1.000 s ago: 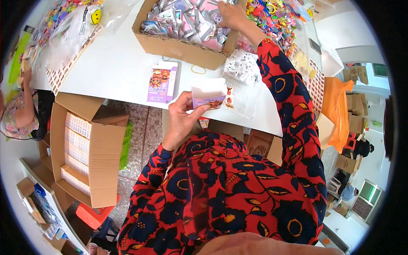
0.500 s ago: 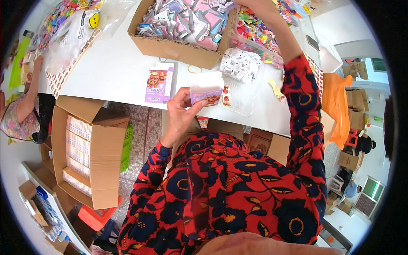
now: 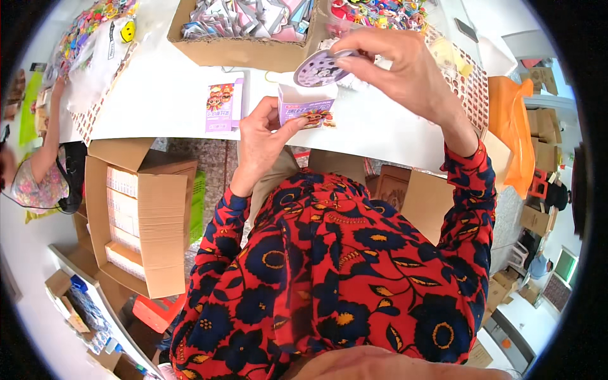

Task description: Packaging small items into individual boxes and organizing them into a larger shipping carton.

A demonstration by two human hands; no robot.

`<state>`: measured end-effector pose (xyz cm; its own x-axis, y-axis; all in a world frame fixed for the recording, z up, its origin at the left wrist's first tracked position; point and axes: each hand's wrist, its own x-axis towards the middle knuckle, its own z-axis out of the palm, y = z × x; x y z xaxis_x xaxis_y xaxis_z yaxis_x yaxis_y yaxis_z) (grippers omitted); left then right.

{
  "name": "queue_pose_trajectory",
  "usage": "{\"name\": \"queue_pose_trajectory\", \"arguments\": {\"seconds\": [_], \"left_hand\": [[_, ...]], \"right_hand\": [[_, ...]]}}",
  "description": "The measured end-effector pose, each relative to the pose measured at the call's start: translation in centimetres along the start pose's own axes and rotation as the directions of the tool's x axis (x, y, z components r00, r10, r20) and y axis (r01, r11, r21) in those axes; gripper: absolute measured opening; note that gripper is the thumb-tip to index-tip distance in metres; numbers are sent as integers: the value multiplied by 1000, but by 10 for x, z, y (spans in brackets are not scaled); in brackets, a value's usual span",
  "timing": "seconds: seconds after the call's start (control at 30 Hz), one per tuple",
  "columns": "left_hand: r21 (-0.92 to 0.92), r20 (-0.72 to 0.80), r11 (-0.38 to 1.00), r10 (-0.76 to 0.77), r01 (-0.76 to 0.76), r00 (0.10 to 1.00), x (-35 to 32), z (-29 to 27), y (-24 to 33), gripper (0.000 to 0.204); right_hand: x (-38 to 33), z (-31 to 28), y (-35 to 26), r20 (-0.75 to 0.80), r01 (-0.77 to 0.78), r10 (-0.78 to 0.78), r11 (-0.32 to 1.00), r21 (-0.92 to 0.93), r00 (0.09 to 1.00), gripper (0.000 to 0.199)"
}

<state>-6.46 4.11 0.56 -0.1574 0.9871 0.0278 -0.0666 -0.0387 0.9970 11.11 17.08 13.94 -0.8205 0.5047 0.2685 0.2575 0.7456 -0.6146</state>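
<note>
My left hand [image 3: 258, 140] is closed around a small purple and white cardboard box [image 3: 308, 114], tilted with its top flaps up. Just above the box's open top, my right hand [image 3: 405, 75] pinches a round purple card [image 3: 318, 69] with a cartoon figure and dark spots on it. The card's lower edge looks close to the flap; I cannot tell if they touch. To the left, a matching purple box [image 3: 220, 109] lies on the white table [image 3: 161, 95]. Behind them, a brown carton [image 3: 247, 52] holds many flat, silvery-edged packets [image 3: 253, 19].
Small colourful trinkets [image 3: 380, 12] are heaped at the back right, more at the far left. A carton [image 3: 166, 221] packed with boxes stands left, below table height. An orange bag [image 3: 512, 126] hangs right. At the far left is another person's arm [image 3: 52, 114].
My right hand has come down from beside the packet carton to the purple box, bringing the round card. My left hand keeps its hold on the box. The view has shifted slightly.
</note>
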Motion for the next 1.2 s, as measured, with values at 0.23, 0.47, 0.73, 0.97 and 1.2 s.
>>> {"name": "queue_pose_trajectory", "arguments": {"seconds": [0.23,0.47,0.73,0.97,1.2], "left_hand": [[43,29,999,-15,13,999,-2,14,4,21],[-20,20,998,-54,55,998,-3,23,6,23],[-98,42,994,-50,54,998,4,23,6,24],[29,81,999,-38,36,996,7,22,8,25],[84,25,996,-41,38,999,33,27,0,26]], "right_hand": [[-20,23,9,-21,66,-69,992,-112,997,10],[-32,41,20,-208,184,-251,937,-295,945,13],[-39,27,36,-313,74,-68,997,6,947,33],[-49,-36,161,-454,-227,159,969,-100,877,23],[-31,-29,117,-280,-288,346,930,228,896,21]]}}
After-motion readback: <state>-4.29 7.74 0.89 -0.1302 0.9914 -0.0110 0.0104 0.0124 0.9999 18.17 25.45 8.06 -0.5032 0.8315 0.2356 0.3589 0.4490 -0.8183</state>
